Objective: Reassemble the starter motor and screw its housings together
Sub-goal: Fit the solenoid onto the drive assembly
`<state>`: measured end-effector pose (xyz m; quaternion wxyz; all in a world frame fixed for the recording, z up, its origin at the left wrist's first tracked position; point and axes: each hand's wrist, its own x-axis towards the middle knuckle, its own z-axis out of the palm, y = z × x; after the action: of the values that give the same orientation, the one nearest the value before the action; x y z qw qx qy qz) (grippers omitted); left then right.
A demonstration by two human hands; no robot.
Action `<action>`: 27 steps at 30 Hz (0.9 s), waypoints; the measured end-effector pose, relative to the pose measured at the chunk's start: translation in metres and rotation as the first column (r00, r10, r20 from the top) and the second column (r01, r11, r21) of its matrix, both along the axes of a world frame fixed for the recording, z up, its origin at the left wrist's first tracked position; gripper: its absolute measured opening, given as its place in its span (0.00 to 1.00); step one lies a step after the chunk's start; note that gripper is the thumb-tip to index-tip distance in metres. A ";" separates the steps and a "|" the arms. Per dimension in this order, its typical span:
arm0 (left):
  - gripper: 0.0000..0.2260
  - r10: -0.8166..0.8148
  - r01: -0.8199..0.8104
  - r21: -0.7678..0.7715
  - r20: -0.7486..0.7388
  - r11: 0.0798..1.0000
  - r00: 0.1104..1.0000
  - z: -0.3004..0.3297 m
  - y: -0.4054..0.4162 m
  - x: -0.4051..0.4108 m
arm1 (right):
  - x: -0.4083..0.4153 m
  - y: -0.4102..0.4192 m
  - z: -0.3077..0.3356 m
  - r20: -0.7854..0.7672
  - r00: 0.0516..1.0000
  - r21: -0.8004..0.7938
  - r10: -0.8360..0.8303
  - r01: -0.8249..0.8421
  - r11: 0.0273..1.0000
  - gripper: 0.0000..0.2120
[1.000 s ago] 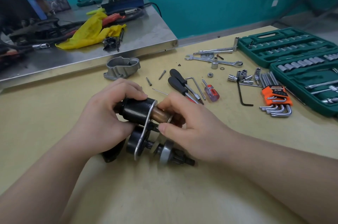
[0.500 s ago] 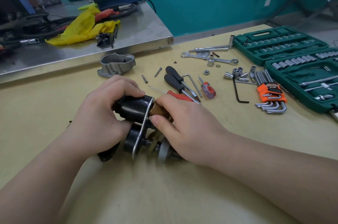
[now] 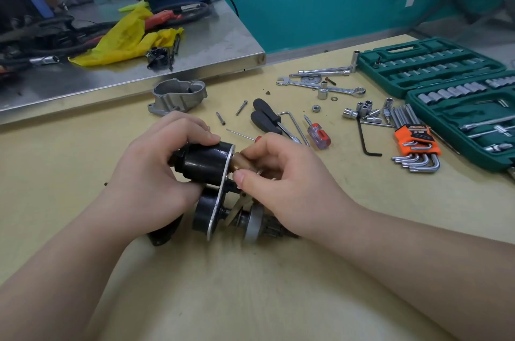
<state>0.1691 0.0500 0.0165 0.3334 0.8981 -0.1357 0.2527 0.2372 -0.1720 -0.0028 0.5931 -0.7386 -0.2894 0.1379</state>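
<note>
Left hand grips black starter motor on table; right hand pinches its brass plunger.

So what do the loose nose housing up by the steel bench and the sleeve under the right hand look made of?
The nose housing looks like cast aluminium: dull pale grey, grainy matte skin, thick rounded walls, unpainted. The sleeve pinched by the right hand looks like brass or copper: warm yellow-brown with a soft sheen, though it could be plating. The left hand grips the glossy black solenoid body.
</note>
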 end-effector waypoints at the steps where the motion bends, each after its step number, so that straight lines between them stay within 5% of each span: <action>1: 0.31 0.003 -0.003 -0.004 0.000 1.000 1.000 0.000 0.000 0.000 | 0.001 0.000 0.000 0.016 1.000 0.007 -0.007 0.007 1.000 0.07; 16: 0.28 0.038 -0.038 0.011 -0.004 0.999 0.999 0.004 -0.003 -0.003 | 0.009 -0.005 0.005 0.163 0.987 0.034 -0.011 0.006 0.999 0.08; 27: 0.28 0.043 -0.043 0.020 0.005 0.999 0.999 0.004 -0.004 -0.003 | 0.001 -0.008 0.014 0.384 0.917 -0.284 0.107 0.008 0.959 0.09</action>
<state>0.1662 0.0462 0.0204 0.3187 0.9034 -0.1195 0.2606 0.2384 -0.1802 0.0111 0.4083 -0.8198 -0.3995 0.0405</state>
